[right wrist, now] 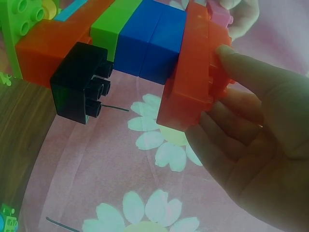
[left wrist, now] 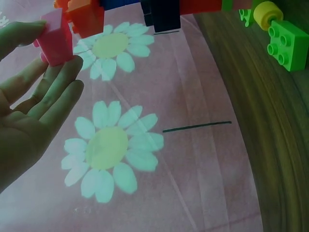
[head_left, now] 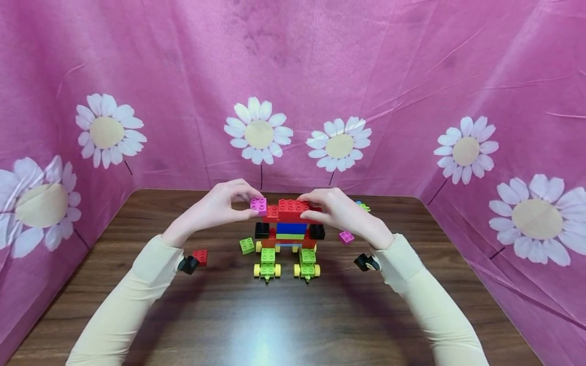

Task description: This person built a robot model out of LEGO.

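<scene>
A brick-built figure of toy building blocks stands at the middle of the table. Its stack has blue bricks (head_left: 291, 229), black bricks (right wrist: 72, 87) at the sides, and red bricks (head_left: 293, 206) on top. Below sit green wheeled bases (head_left: 267, 256) with yellow wheels. My left hand (head_left: 224, 203) pinches a pink brick (left wrist: 55, 38) between thumb and fingers, right at the left end of the red top. On the other side, my right hand (head_left: 343, 211) grips the top red bricks (right wrist: 186, 72), thumb on the near face and fingers behind.
Loose on the wooden table (head_left: 220, 315) lie a green brick (head_left: 247, 246), a red brick (head_left: 200, 257) by the left wrist, and another pink brick (head_left: 346, 237) to the right. A small green and blue piece (head_left: 363, 206) is behind the right hand. Pink flowered cloth (head_left: 293, 61) surrounds the table.
</scene>
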`<state>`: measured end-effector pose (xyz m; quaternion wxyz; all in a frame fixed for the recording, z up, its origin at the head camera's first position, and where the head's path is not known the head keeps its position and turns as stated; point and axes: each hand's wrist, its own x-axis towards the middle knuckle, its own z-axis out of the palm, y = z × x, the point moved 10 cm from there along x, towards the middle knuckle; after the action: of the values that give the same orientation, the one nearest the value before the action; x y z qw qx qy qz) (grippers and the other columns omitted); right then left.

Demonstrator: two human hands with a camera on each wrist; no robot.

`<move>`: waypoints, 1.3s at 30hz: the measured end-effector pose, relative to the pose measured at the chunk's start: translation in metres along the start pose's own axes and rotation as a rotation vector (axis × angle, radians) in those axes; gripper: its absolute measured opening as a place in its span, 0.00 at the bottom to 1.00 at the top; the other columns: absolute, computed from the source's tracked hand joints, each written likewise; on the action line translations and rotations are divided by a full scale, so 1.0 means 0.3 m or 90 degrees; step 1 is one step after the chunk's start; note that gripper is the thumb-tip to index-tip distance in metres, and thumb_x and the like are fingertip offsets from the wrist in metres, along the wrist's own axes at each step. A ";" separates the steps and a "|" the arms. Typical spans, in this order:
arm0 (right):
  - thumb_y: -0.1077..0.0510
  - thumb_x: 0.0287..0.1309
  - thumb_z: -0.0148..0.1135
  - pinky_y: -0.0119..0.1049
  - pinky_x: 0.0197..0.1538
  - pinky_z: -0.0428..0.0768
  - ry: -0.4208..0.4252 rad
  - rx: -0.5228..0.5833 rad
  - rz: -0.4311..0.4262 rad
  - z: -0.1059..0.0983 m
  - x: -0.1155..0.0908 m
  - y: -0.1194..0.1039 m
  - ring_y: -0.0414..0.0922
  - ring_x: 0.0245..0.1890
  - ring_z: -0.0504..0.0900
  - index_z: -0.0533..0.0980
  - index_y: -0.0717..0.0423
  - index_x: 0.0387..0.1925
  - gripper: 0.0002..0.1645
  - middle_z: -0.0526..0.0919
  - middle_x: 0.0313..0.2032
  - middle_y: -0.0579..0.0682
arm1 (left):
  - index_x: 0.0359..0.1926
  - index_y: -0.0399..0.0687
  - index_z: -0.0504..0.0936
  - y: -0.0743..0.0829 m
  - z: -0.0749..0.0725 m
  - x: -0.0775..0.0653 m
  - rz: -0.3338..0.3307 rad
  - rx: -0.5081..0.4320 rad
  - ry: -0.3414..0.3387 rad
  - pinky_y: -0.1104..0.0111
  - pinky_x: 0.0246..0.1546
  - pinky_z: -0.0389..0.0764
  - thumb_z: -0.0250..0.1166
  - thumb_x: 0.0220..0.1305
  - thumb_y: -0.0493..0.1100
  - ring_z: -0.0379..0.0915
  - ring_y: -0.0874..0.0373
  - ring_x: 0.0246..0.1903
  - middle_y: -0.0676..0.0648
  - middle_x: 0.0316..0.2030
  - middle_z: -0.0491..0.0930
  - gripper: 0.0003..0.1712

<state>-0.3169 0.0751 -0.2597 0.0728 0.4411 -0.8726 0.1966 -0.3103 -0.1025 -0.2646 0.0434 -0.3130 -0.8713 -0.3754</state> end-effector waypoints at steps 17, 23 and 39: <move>0.52 0.60 0.68 0.34 0.40 0.80 -0.002 -0.006 0.001 -0.001 0.001 -0.003 0.39 0.32 0.78 0.81 0.55 0.53 0.21 0.88 0.40 0.48 | 0.48 0.51 0.83 -0.018 0.032 0.024 -0.016 0.007 -0.019 0.58 0.52 0.83 0.72 0.57 0.42 0.82 0.59 0.42 0.52 0.43 0.85 0.17; 0.52 0.60 0.68 0.33 0.39 0.79 -0.003 -0.010 0.000 0.001 0.001 -0.005 0.39 0.32 0.78 0.81 0.55 0.52 0.20 0.88 0.39 0.48 | 0.47 0.54 0.83 -0.016 0.039 0.025 -0.017 0.000 -0.022 0.62 0.47 0.83 0.71 0.58 0.42 0.82 0.62 0.39 0.54 0.40 0.87 0.15; 0.51 0.60 0.69 0.33 0.38 0.79 -0.002 -0.024 0.002 0.001 0.004 -0.007 0.39 0.32 0.78 0.81 0.55 0.53 0.21 0.88 0.40 0.48 | 0.48 0.46 0.86 0.045 0.029 0.045 0.068 0.090 -0.037 0.69 0.34 0.79 0.70 0.55 0.39 0.73 0.62 0.30 0.52 0.33 0.83 0.18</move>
<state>-0.3159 0.0729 -0.2591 0.0793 0.4390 -0.8769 0.1793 -0.3118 -0.0825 -0.2582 0.0601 -0.3657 -0.8788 -0.3007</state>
